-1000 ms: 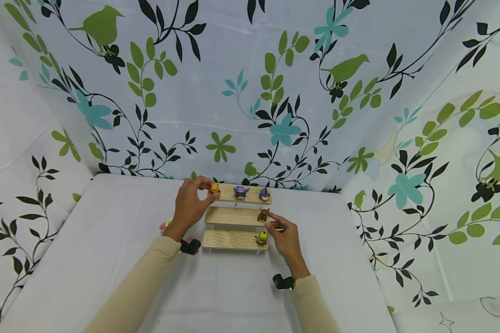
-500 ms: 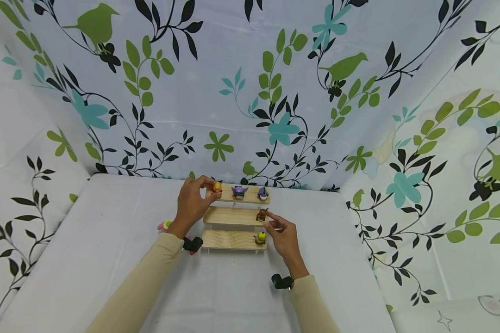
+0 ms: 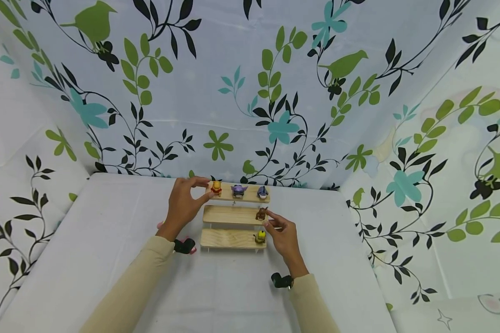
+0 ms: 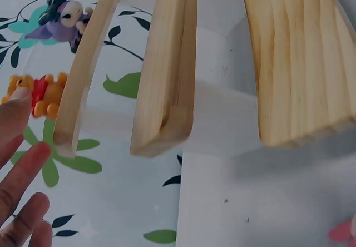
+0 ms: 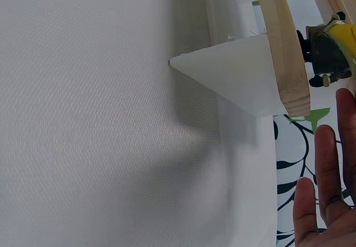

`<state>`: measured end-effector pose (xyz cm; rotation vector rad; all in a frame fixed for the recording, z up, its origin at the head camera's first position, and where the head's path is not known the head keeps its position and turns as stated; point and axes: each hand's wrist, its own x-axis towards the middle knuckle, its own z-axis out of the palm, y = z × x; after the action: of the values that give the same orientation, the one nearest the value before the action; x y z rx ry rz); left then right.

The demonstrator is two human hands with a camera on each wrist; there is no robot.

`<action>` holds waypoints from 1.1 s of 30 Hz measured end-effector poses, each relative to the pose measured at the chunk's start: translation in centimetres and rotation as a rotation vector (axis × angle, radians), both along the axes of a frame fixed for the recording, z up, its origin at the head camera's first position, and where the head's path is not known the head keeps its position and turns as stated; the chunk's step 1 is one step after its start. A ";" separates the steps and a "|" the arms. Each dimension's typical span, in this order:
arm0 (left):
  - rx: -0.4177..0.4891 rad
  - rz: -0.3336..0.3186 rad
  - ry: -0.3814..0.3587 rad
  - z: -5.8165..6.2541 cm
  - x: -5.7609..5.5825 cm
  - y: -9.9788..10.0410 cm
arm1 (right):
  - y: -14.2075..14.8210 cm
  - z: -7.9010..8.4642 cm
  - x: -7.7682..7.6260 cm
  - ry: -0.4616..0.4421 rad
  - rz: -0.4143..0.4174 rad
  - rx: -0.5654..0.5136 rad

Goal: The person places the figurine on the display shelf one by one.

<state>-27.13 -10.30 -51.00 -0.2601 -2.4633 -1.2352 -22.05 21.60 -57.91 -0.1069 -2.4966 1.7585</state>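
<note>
A small orange bear figurine with a red top stands at the left end of the top shelf. My left hand is right beside it, thumb and forefinger apart; in the left wrist view the thumb overlaps the bear's head and the other fingers spread loosely. A purple figurine and a blue-grey figurine share this shelf. My right hand rests with thumb and forefinger at the right end of the middle shelf, close against a brown figurine. Its other fingers extend loosely in the right wrist view.
The bottom shelf carries a yellow-and-green figurine at its right end. Pink bits of other items peek out behind my left wrist. A patterned cloth wall stands behind the white table.
The bear figurine came slightly rightward onto the top shelf's left end, held in my left hand, which has since loosened and drawn off to the left. The right hand stays put.
</note>
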 end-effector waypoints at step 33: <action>-0.102 0.094 -0.242 -3.1 5.3 -10.3 | -0.2 -0.2 0.0 0.002 -0.006 0.031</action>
<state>-21.80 -20.55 -54.13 -0.0205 -2.7142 -1.1629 -22.05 21.38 -58.08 -0.1107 -2.5179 1.7166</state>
